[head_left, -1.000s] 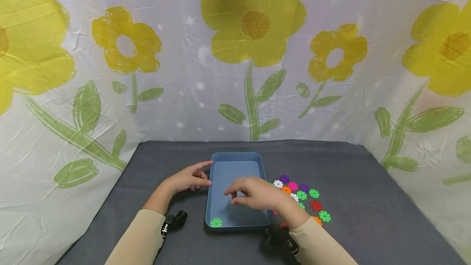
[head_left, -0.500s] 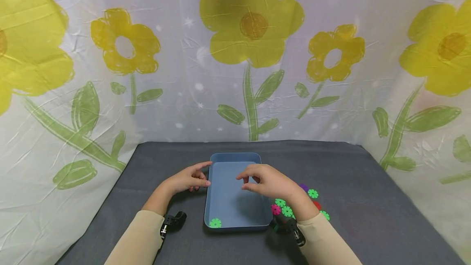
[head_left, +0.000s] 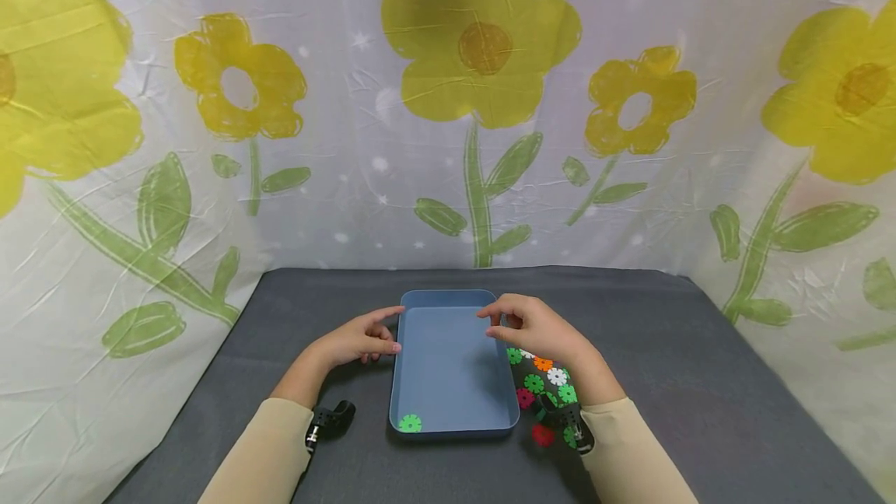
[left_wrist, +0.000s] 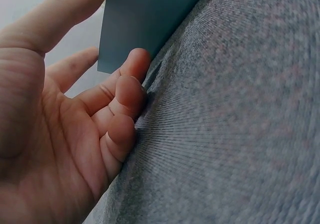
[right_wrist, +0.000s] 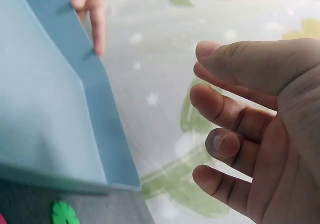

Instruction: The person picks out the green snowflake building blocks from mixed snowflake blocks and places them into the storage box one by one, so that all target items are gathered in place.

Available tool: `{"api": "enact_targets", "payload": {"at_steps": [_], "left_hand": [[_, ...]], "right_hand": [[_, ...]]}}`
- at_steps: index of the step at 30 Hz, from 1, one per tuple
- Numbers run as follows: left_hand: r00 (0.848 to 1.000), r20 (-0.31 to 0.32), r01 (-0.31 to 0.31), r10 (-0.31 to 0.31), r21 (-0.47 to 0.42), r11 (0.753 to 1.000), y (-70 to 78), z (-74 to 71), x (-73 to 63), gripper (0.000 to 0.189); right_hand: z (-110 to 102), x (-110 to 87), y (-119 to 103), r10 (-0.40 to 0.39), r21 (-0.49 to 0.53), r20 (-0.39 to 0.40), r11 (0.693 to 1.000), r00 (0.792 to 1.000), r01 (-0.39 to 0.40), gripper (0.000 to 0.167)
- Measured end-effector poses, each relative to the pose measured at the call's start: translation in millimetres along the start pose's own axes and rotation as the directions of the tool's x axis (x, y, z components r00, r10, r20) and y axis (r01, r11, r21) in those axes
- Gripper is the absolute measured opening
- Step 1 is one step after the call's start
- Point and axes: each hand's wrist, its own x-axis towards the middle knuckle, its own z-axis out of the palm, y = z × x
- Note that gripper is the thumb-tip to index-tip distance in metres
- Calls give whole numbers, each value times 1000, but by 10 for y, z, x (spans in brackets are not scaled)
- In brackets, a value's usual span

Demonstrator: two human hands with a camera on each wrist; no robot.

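Observation:
A blue rectangular tray [head_left: 455, 379] lies on the table with a green notched disc [head_left: 410, 423] in its near left corner. My left hand [head_left: 357, 342] touches the tray's left side with straight forefinger and thumb; its other fingers are bent below, as the left wrist view shows against the tray wall [left_wrist: 135, 23]. Above the tray's right edge hovers my right hand [head_left: 539, 327], fingers loosely curved. Nothing sits between those fingers in the right wrist view, where the right hand [right_wrist: 260, 129] is apart from the tray [right_wrist: 55, 103].
Right of the tray lie several loose notched discs in green, white, orange and red, such as a red disc [head_left: 542, 435]; my right forearm covers part of them. A grey cloth [head_left: 700, 395] covers the table. A flower-printed curtain [head_left: 350, 177] hangs behind.
My right hand has moved from above the tray's middle to its right edge, rightward and away from me. The left hand stays at the tray's left side.

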Motion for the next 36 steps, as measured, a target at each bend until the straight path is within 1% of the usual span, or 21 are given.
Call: {"api": "enact_targets", "payload": {"at_steps": [2, 5, 9, 11, 17, 24, 30, 36], "left_hand": [[1000, 1, 1, -1, 4, 1000, -4, -5, 2, 87], [1000, 6, -14, 14, 10, 1000, -13, -11, 5, 86], [1000, 13, -23, 22, 12, 1000, -18, -11, 6, 87], [1000, 12, -15, 15, 12, 1000, -15, -11, 6, 87], [1000, 0, -9, 9, 17, 1000, -7, -11, 8, 85], [1000, 1, -17, 17, 13, 1000, -16, -6, 4, 85], [1000, 4, -23, 23, 9, 1000, -19, -11, -1, 86], [1000, 4, -17, 17, 19, 1000, -25, -10, 10, 85]], "right_hand": [[-34, -12, 59, 22, 7, -21, 1000, 1000, -22, 24], [-73, -24, 162, 62, 4, -48, 998, 997, -62, 24], [-98, -39, 324, 118, 12, -54, 993, 992, -117, 27], [-100, -46, 406, 138, 24, -46, 990, 989, -137, 29], [-79, -61, 584, 194, 76, 4, 978, 981, -193, 33], [-22, -67, 739, 252, 122, 102, 957, 962, -263, 33], [10, -74, 775, 286, 87, 170, 949, 943, -303, 29], [66, -78, 783, 312, 54, 205, 943, 928, -329, 30]]}}
